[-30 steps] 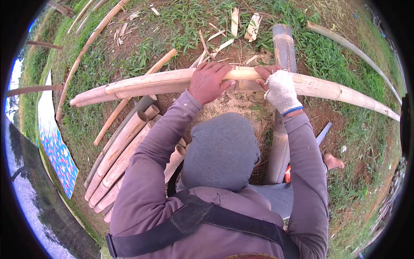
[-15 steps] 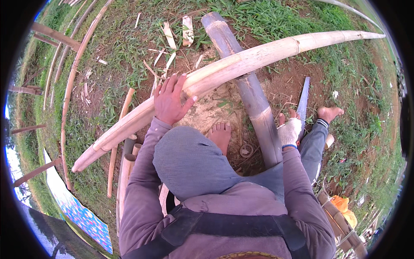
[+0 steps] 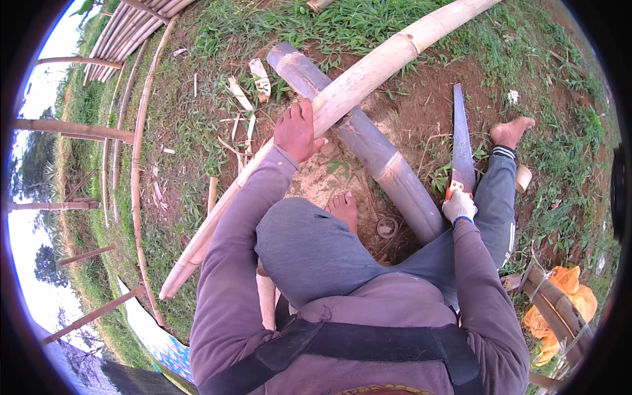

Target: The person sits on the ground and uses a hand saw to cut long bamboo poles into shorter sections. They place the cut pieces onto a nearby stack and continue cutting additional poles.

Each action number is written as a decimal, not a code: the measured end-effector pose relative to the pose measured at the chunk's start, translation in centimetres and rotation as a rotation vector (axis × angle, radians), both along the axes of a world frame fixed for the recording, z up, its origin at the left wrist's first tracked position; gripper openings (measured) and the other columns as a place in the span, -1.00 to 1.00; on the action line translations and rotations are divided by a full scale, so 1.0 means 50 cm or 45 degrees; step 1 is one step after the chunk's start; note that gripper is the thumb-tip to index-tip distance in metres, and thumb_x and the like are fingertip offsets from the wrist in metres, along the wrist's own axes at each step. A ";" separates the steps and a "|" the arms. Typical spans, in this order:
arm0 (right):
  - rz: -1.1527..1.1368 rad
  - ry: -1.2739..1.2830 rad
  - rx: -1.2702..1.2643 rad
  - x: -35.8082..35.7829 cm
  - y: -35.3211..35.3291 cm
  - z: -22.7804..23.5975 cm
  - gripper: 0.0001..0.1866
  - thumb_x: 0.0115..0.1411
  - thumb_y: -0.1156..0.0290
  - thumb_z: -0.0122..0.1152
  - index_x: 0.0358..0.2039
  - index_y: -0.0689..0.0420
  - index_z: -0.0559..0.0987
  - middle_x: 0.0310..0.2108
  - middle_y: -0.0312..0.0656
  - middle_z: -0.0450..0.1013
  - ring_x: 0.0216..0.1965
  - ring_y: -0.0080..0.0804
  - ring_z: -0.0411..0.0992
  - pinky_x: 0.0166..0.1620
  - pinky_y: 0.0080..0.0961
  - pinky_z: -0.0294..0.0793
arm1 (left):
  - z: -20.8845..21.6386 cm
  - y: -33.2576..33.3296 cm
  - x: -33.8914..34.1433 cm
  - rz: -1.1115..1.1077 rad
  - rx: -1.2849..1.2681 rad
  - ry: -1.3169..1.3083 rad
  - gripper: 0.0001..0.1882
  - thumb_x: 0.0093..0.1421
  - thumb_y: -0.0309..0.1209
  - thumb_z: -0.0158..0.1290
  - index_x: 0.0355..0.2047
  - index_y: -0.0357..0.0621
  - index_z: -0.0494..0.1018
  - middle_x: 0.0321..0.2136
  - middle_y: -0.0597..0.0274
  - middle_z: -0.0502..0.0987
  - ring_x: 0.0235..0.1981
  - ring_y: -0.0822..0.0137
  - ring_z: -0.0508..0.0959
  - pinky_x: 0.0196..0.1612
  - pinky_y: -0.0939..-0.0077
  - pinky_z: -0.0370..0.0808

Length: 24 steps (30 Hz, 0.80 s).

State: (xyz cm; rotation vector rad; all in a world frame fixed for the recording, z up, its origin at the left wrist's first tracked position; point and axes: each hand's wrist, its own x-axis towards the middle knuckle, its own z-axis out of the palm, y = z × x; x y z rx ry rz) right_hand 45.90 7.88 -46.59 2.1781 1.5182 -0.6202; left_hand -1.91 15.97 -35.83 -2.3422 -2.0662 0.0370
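Observation:
A long pale bamboo pole (image 3: 375,67) slants from lower left to upper right, lying across a thicker grey bamboo log (image 3: 372,146) on the ground. My bare left hand (image 3: 297,133) grips the pale pole just left of the crossing, fingers over its top and thumb on the near side. In a white glove, my right hand (image 3: 459,208) is closed round the orange-red handle of a handsaw (image 3: 463,148). The saw's blade points away from me, low beside my right leg and apart from both bamboos.
Pale bamboo chips (image 3: 261,80) and sawdust (image 3: 315,176) lie around the log. A long thin pole (image 3: 137,158) and wooden posts stand to the left. My bare foot (image 3: 343,209) is beside the log. An orange net sack (image 3: 559,299) lies at lower right near tied bamboo (image 3: 553,306).
My right hand has gone from resting open-fingered near the saw to holding its handle. My left hand stays on the pole. The view has shifted and turned.

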 end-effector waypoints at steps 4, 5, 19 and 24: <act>-0.202 0.391 0.618 0.049 -0.034 -0.042 -0.62 0.36 0.13 0.29 -0.05 0.20 0.66 -0.21 0.01 0.68 -0.19 -0.01 0.67 -0.10 -0.04 0.59 | -0.016 0.003 0.011 0.002 0.014 0.097 0.25 0.07 0.11 0.47 0.48 -0.39 0.03 0.10 -0.13 0.44 0.13 -0.08 0.60 0.02 0.13 0.71; -0.290 0.571 0.818 0.053 -0.041 -0.042 -0.65 0.39 0.16 0.26 -0.09 0.22 0.65 -0.29 -0.02 0.67 -0.29 -0.04 0.65 -0.18 -0.08 0.57 | -0.017 0.001 0.012 0.007 -0.003 0.128 0.23 0.08 0.11 0.46 0.47 -0.39 0.04 0.09 -0.12 0.45 0.11 -0.08 0.60 0.00 0.13 0.72; 0.333 1.514 1.165 -0.218 -0.082 0.296 -0.51 0.40 0.21 0.37 0.16 0.30 0.50 -0.23 -0.03 0.59 -0.32 -0.22 0.54 -0.17 -0.30 0.57 | -0.007 0.004 0.022 0.074 -0.085 0.227 0.23 0.10 0.15 0.44 0.46 -0.38 0.03 0.04 -0.11 0.49 0.00 -0.05 0.65 -0.12 0.15 0.74; 0.130 1.786 1.188 -0.302 -0.035 0.286 -0.47 0.38 0.24 0.46 0.22 0.24 0.51 -0.17 0.00 0.63 -0.23 -0.26 0.62 -0.11 -0.34 0.62 | -0.010 0.005 0.022 0.063 -0.076 0.280 0.24 0.10 0.18 0.44 0.46 -0.38 0.03 0.03 -0.09 0.50 -0.04 -0.01 0.67 -0.13 0.16 0.74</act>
